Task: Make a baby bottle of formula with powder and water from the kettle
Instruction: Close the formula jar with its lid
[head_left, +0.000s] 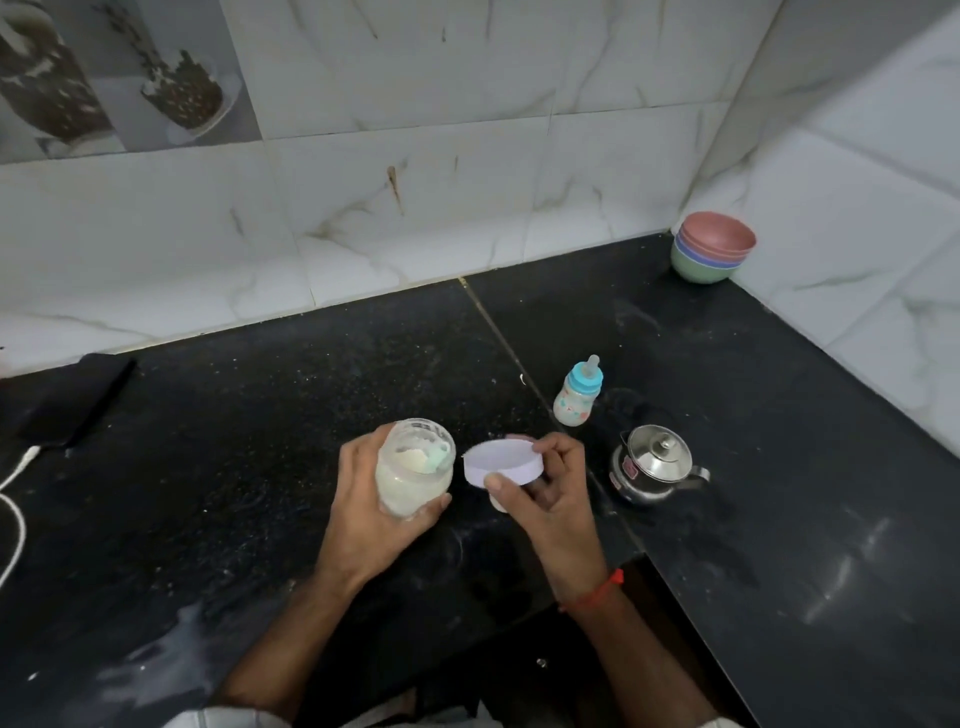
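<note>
My left hand grips a clear jar of white formula powder, held above the black counter; the jar is uncapped and a pale green scoop sits in the powder. My right hand pinches the jar's white round lid just right of the jar's mouth. A small baby bottle with a blue collar and teat stands upright further back on the right. A small steel kettle with its lid on sits to the right of my right hand.
Stacked pink, blue and green bowls stand in the back right corner by the tiled wall. A dark phone with a white cable lies at the far left. White powder smears mark the counter front left.
</note>
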